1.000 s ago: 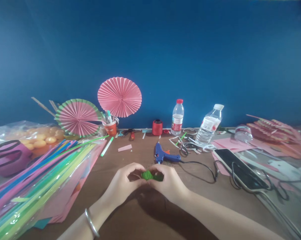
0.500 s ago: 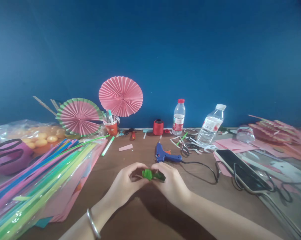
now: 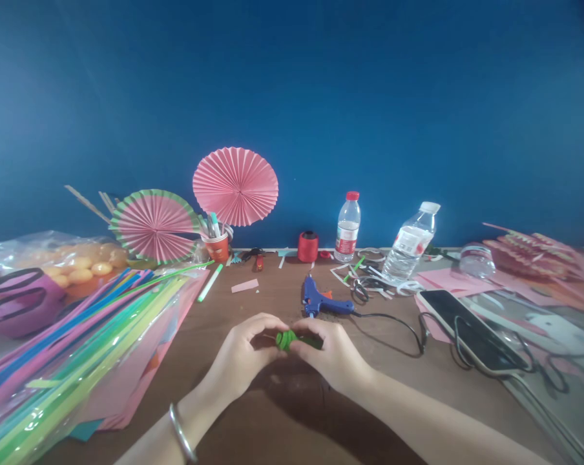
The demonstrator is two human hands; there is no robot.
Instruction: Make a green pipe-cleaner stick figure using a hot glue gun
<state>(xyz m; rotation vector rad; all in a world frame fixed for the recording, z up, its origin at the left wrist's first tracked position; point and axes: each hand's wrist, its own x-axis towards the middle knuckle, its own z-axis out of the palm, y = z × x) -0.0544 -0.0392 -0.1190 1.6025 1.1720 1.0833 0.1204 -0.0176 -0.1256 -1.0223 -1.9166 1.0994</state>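
We see the brown table (image 3: 214, 329) beneath our hands. Our left hand (image 3: 246, 352) and right hand (image 3: 333, 355) have their fingers closed on the green coiled piece (image 3: 285, 340), positioned between them, above the table. We identify the blue glue gun (image 3: 325, 300) lying just beyond the right hand.

A craft workspace, shown by the glue gun (image 3: 327, 301) and paper fans (image 3: 235, 186).
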